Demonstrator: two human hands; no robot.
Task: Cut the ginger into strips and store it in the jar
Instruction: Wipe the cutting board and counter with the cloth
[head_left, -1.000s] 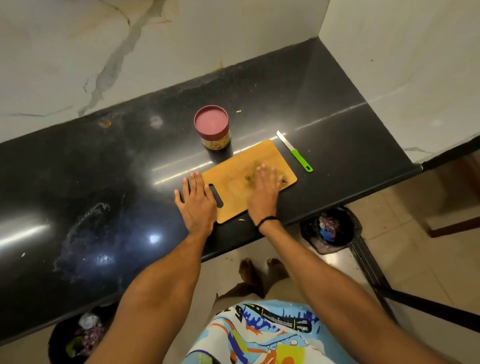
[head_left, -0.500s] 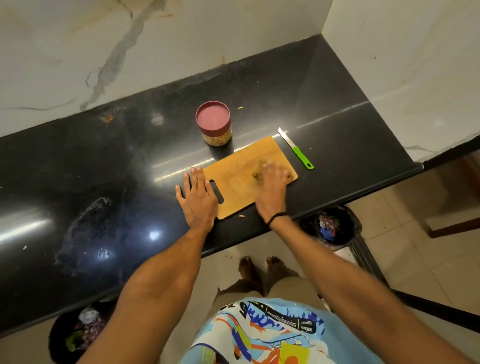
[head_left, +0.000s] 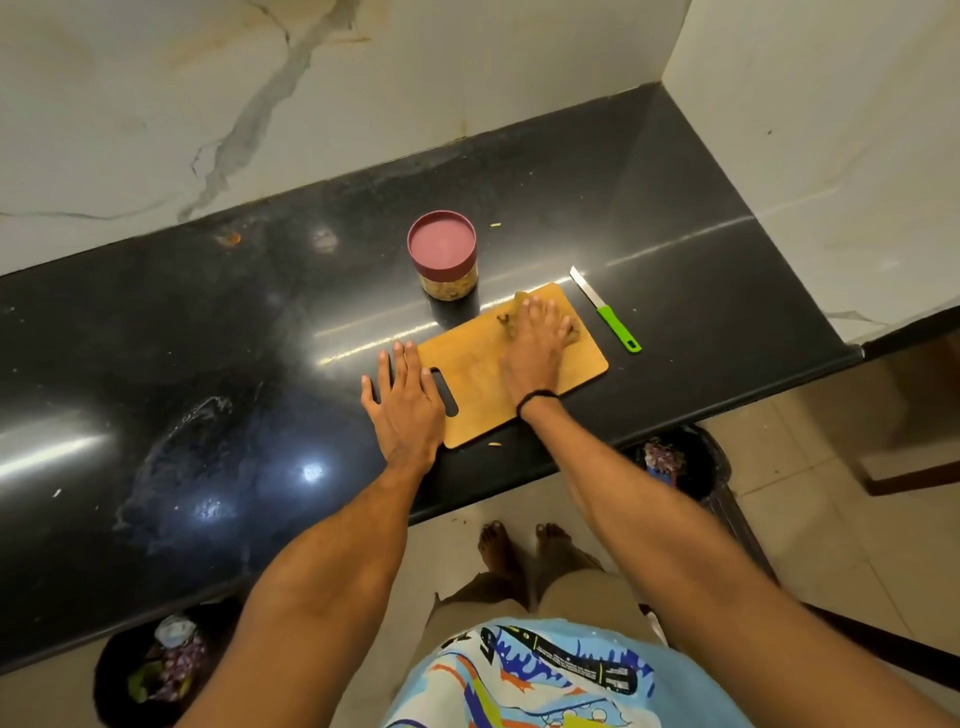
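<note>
A wooden cutting board (head_left: 470, 410) lies on the black counter near its front edge. My left hand (head_left: 407, 400) rests flat, fingers straight, on the board's handle end and the counter. My right hand (head_left: 535, 347) lies flat on the board's far part, fingers spread over small ginger scraps (head_left: 508, 321) that show at its left side. A clear jar (head_left: 442, 254) with a dark pink lid stands just behind the board, ginger strips visible inside. A green-handled knife (head_left: 605, 309) lies on the counter to the right of the board.
The black counter (head_left: 208, 364) ends at a white wall on the right and at the back. Two dark waste bins (head_left: 675, 462) (head_left: 156, 670) stand on the floor below the counter edge. A few ginger bits (head_left: 494, 444) lie loose on the counter.
My right hand has slid across the board toward its far right corner, pushing the ginger scraps along. My left hand has stayed at the handle end.
</note>
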